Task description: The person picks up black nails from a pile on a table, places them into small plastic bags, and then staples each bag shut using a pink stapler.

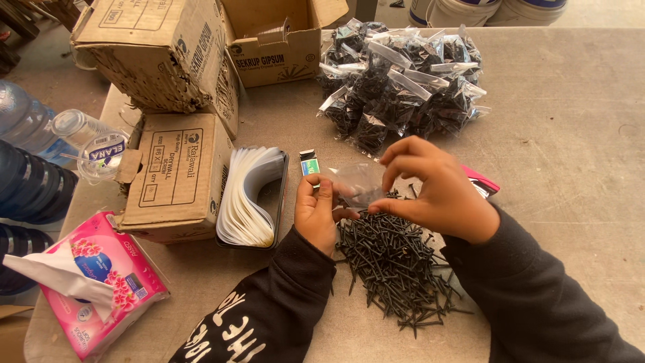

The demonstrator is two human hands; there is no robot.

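Grey, rough concrete tabletop (571, 168) seen from above. Nearest, a loose heap of slim black screws (393, 265). Over it, the left hand (317, 214) and right hand (433, 188) pinch a small clear plastic bag (361, 183) between thumbs and curled fingertips; the right also nips one screw. Left: pink tissue pack (101, 282), black tray of white cards (252, 198), worn cardboard boxes (175, 168). Beyond: filled, glossy screw bags (400, 84).

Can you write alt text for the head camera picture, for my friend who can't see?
Two hands, left and right, hold a small clear bag over a pile of black screws on a grey table. Filled bags, cardboard boxes and pink tissues lie around.
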